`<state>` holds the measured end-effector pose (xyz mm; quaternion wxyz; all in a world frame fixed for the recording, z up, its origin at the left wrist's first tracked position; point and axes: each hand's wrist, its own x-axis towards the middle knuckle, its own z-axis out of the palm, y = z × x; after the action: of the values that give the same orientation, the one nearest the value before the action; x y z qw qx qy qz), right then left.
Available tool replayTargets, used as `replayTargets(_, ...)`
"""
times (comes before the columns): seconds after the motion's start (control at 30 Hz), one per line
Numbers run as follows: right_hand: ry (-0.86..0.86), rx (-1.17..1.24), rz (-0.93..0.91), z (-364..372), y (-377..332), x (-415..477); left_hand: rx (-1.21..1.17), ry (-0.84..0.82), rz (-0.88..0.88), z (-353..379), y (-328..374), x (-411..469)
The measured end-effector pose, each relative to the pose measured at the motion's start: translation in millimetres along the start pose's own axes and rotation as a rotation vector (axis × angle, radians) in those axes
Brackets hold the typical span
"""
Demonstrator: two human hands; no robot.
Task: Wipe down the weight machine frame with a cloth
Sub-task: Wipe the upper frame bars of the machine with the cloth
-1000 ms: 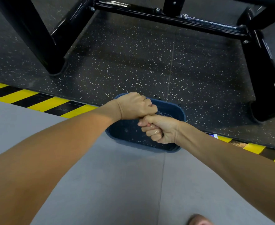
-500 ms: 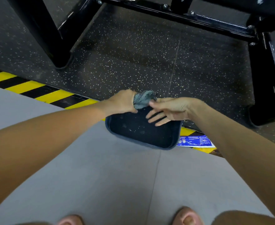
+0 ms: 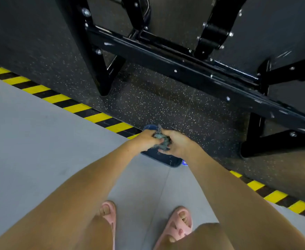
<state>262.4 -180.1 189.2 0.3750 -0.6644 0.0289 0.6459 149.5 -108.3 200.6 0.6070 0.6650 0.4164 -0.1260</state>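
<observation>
The dark blue plastic basin [image 3: 167,160] is mostly hidden beneath the left hand [image 3: 146,138] and right hand [image 3: 177,143], both gripping a crumpled grey cloth [image 3: 161,139].

location type: gym, weights area

evidence:
- black steel weight machine frame [image 3: 166,60], upper half of frame: heavy square tubes, angled legs, one long crossbar, silver bolt heads [image 3: 86,12] at the joints
- black rubber flooring [image 3: 157,105] flecked with pale specks, under the machine, centre to upper left
- yellow-and-black hazard tape [image 3: 97,117] running diagonally from left edge to lower right, between the rubber zone and the smooth grey floor [image 3: 31,132] at lower left
- dark blue basin [image 3: 169,160] standing on the floor at the tape line, centre of frame
</observation>
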Motion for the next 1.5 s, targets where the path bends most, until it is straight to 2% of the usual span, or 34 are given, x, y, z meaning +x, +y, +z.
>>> replayTargets(0.13,0.052,-0.017,-0.069,29.0,-38.0,-77.1,-0.330,0.013,-0.054,-25.4,40.3,-71.7)
replayTargets(0.33,0.105,-0.038,-0.096,74.2,-85.5,-199.4,-0.708,0.204,-0.116,-57.2,108.2,-178.5)
replayTargets(0.4,0.136,-0.003,-0.132,85.2,-97.2,-240.2,-0.738,0.298,-0.135,-69.5,131.6,-214.7)
replayTargets(0.47,0.203,-0.003,-0.197,92.4,-109.3,-280.9,-0.685,0.359,-0.143,-81.3,152.1,-249.7)
replayTargets(0.57,0.242,0.000,-0.311,94.9,-129.8,-340.1,-0.573,0.294,-0.107,-93.2,186.7,-298.9)
replayTargets(0.7,0.161,-0.063,-0.411,79.7,-155.6,-416.3,-0.504,0.290,0.023,-99.2,241.6,-351.8)
replayTargets(0.8,0.114,-0.170,-0.452,59.4,-167.5,-470.4,-0.486,0.336,0.084,-86.1,272.9,-381.5)
replayTargets(0.97,0.194,-0.249,-0.563,6.6,-188.5,-551.2,-0.369,0.449,0.222,-67.5,332.9,-424.8)
replayTargets(1.07,0.157,-0.267,-0.582,-22.8,-196.4,-590.9,-0.227,0.387,0.298,-56.0,373.7,-448.8)
replayTargets(1.2,0.350,-0.619,-0.605,-42.0,-205.6,-638.1,0.183,0.284,0.313,-44.3,412.7,-472.5)
replayTargets(1.27,0.422,-0.703,-0.610,-50.5,-211.8,-662.2,0.251,0.226,0.287,-48.7,429.8,-480.4)
replayTargets(1.33,0.399,-0.556,-0.625,-60.2,-219.2,-681.0,0.140,0.113,0.313,-59.7,448.7,-493.4)
replayTargets(1.43,0.208,-0.156,-0.603,-64.1,-228.8,-692.9,-0.433,-0.013,0.414,-72.8,460.6,-499.4)
replayTargets(1.5,0.077,0.063,-0.573,-54.4,-231.6,-697.5,-0.755,-0.101,0.332,-66.6,448.5,-485.0)
